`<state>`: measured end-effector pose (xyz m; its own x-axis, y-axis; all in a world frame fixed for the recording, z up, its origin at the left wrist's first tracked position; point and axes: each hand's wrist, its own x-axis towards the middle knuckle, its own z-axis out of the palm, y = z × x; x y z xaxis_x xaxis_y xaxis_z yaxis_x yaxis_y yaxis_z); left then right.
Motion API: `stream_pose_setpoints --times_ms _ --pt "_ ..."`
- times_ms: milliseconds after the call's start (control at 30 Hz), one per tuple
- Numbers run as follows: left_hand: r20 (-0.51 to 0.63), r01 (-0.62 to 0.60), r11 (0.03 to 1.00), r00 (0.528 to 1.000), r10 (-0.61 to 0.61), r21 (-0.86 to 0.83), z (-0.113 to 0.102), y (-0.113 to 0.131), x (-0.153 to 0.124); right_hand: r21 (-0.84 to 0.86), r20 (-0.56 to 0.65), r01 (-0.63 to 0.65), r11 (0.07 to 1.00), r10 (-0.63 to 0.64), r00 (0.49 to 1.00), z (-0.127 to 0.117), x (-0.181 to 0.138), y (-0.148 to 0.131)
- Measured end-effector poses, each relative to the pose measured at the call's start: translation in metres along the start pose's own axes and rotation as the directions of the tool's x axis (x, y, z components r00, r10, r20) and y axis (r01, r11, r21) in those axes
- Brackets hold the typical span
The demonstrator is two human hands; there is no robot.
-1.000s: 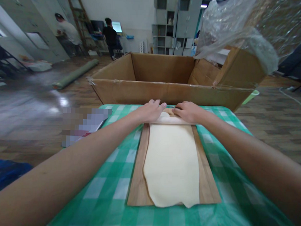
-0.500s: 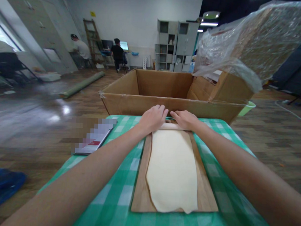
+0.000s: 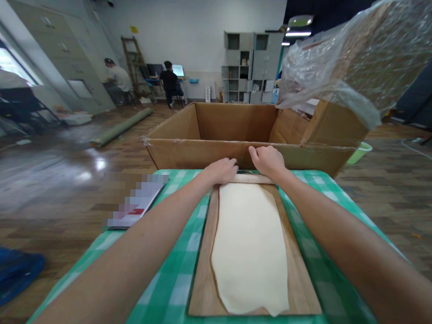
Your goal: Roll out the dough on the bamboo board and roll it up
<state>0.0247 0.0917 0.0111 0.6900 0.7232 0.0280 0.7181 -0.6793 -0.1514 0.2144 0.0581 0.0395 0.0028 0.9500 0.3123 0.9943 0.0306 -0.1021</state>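
Near the centre of the frame, I have the left hand point(image 3: 221, 171) bent over the left end of the rolling pin point(image 3: 252, 179), the right hand point(image 3: 269, 161) curled at its right end; I can't tell whether either is clamped. Lower centre, the dough sheet point(image 3: 250, 248) covers much of the wooden board point(image 3: 305, 300).

White wall point(image 3: 192, 29), gray cabinets point(image 3: 262, 64), wood floor point(image 3: 378, 186), bright window point(image 3: 12, 62) left.
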Motion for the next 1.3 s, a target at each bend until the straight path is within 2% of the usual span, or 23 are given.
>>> stream_pose_setpoints --times_ms 100,267,367,433,567,733,967,1067,1200,1300 --pt "0.037 0.039 0.999 0.999 -0.038 -0.015 0.001 -0.004 0.005 -0.024 -0.019 0.045 0.999 -0.046 0.999 -0.004 -0.012 0.0" --pt "0.071 0.117 0.993 0.991 -0.115 -0.027 0.006 -0.007 0.011 -0.13 0.13 0.113 0.985 -0.096 0.987 0.003 -0.028 0.013" --pt "0.038 0.093 0.995 0.995 -0.092 -0.021 0.008 -0.006 0.011 -0.155 0.221 0.159 0.975 -0.123 0.967 0.008 -0.029 0.02" --pt "0.007 0.077 0.997 0.997 -0.076 -0.015 0.008 -0.005 0.009 -0.156 0.271 0.235 0.96 -0.187 0.944 0.008 -0.029 0.023" --pt "-0.01 0.072 0.997 0.997 -0.072 -0.002 0.005 -0.004 0.006 -0.168 0.305 0.296 0.94 -0.236 0.923 0.004 -0.034 0.024" --pt "-0.001 0.051 0.999 0.999 -0.051 0.008 -0.002 0.005 -0.004 -0.173 0.289 0.284 0.943 -0.227 0.93 -0.001 -0.046 0.022" --pt "-0.063 0.127 0.992 0.99 -0.126 0.021 -0.01 0.032 -0.042 0.018 0.109 0.44 0.898 -0.44 0.892 0.008 -0.069 0.035" --pt "-0.129 0.128 0.991 0.984 -0.124 0.024 -0.01 0.044 -0.053 0.051 0.102 0.466 0.883 -0.469 0.878 0.011 -0.08 0.042" --pt "-0.172 0.241 0.97 0.955 -0.242 -0.023 -0.012 0.058 -0.065 0.032 0.099 0.466 0.884 -0.467 0.879 0.008 -0.102 0.044" --pt "-0.197 0.219 0.974 0.954 -0.225 -0.052 -0.01 0.066 -0.078 0.023 0.082 0.448 0.894 -0.449 0.89 0.001 -0.123 0.042"
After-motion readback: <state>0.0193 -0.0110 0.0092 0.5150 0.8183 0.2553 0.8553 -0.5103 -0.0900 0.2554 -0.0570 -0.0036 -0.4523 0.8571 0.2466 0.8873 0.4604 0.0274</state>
